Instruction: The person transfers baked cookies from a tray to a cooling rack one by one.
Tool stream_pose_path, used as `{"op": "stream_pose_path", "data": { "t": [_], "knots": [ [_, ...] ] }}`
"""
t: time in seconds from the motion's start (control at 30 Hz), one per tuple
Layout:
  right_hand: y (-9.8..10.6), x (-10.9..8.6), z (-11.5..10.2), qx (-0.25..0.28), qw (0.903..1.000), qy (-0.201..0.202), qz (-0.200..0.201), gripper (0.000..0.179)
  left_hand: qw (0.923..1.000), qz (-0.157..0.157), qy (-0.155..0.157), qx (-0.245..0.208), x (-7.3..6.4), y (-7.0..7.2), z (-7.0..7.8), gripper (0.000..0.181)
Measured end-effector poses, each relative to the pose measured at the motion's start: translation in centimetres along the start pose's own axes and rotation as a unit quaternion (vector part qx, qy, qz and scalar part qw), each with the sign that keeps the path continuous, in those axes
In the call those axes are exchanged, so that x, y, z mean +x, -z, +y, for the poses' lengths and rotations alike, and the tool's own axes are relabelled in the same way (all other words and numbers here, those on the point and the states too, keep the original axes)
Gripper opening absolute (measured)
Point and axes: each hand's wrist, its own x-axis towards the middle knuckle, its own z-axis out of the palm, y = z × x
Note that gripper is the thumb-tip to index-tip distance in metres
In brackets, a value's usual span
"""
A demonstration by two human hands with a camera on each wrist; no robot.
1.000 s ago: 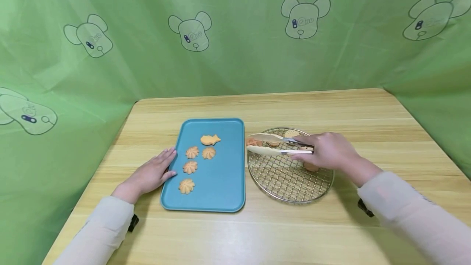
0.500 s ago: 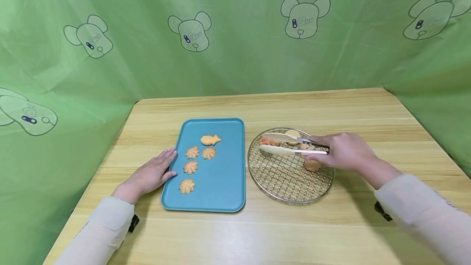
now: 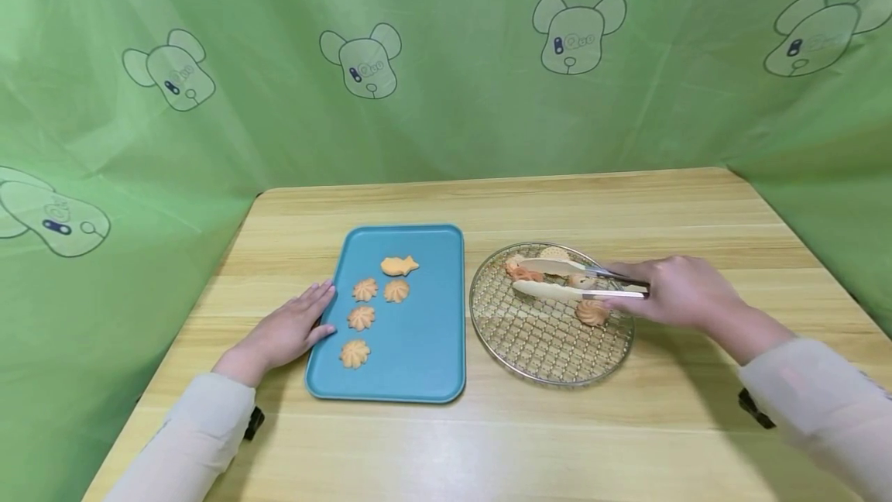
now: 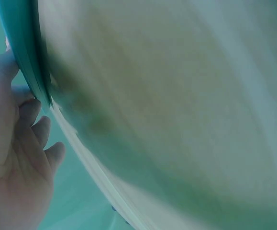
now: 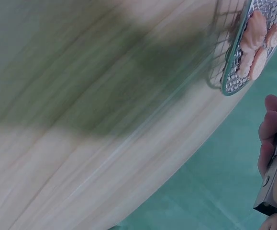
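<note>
Carrying everything, the wood-grained worktop [image 3: 543, 448] has a blue tray [image 3: 418, 347] to the left of the round wire rack [image 3: 550, 351]. Also left of the rack, the left hand [image 3: 286, 331] rests on the tray's outer edge, its grip slack and holding nothing; right of the rack, the right hand [image 3: 686, 289] has its grip wrapped round the tongs [image 3: 547, 290], whose tips reach over the rack's back part. They stand narrow about a reddish piece [image 3: 524, 274]; it seems caught there, how firmly I cannot tell. A swirled biscuit [image 3: 592, 314] lies at the rack's right side, a pale dotted biscuit [image 3: 555, 253] near its back rim; a fish-shaped biscuit [image 3: 399, 266] and four ribbed biscuits [image 3: 355, 353] sit left of the rack, on the tray. Best to squeeze lightly, since such pieces may crumble, hold the tongs level and clear of neighbours, and avoid dragging across the rack's mesh.
</note>
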Motion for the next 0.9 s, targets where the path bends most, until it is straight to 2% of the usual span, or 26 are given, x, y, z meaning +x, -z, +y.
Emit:
{"op": "stream_pose_path", "data": {
  "t": [0.47, 0.9],
  "knots": [
    [0.0, -1.0, 1.7, -0.02, 0.9995, 0.023, 0.005, 0.068, 1.0, -0.002, 0.001, -0.001, 0.0, 0.0, 0.0, 0.065],
    [-0.5, -1.5, 2.3, -0.031, 0.9993, 0.017, -0.006, 0.068, 1.0, -0.001, -0.002, -0.001, 0.1, -0.1, -0.1, 0.065]
  ]
}}
